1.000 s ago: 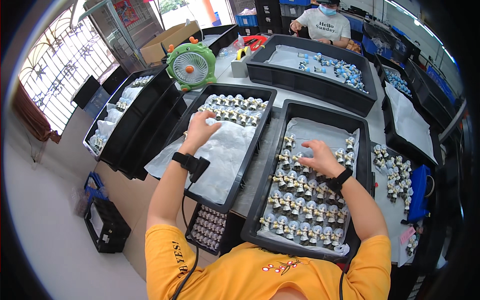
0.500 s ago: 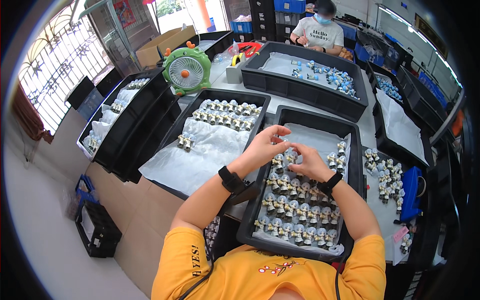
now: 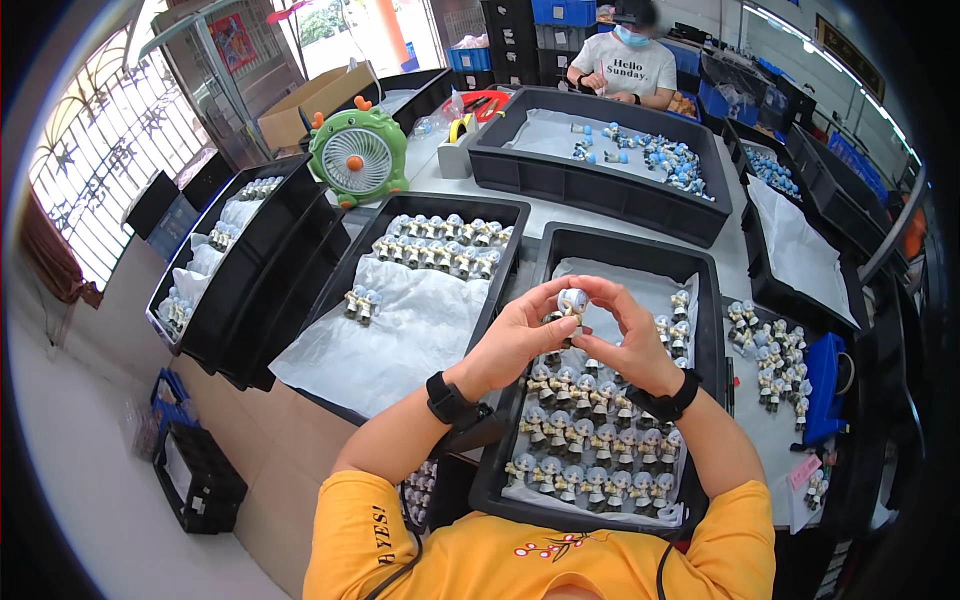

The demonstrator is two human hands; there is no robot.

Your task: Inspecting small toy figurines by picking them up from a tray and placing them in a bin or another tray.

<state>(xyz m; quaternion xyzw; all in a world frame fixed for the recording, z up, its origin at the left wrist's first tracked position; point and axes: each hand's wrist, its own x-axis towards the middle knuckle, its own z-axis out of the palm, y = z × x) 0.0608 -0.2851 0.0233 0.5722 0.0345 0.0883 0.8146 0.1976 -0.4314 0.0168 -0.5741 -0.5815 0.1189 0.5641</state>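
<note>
Above a black tray (image 3: 488, 485), I hold a small figurine (image 3: 572, 302) with pale hair and a white-and-gold outfit between both hands. My left hand (image 3: 512, 338) pinches it from the left, thumb and fingers around its side. From the right, my right hand (image 3: 640, 345) closes on it with thumb and fingertips. The figurine is upright, its lower part partly covered by my fingers. Beneath, rows of similar figurines (image 3: 595, 485) lie on white paper in the tray. My hands and forearms hide some of them.
Another black tray (image 3: 460, 198) on the left holds figurine rows on paper. Stacked trays (image 3: 260, 290) stand farther left, a green fan (image 3: 357, 160) behind. A far tray (image 3: 590, 203) holds blue-topped pieces; a person (image 3: 625, 70) works beyond it. Loose figurines (image 3: 775, 350) lie right.
My hands have turned and come slightly lower, and the figurine now shows clearly between their fingertips. The whole view has shifted slightly.
</note>
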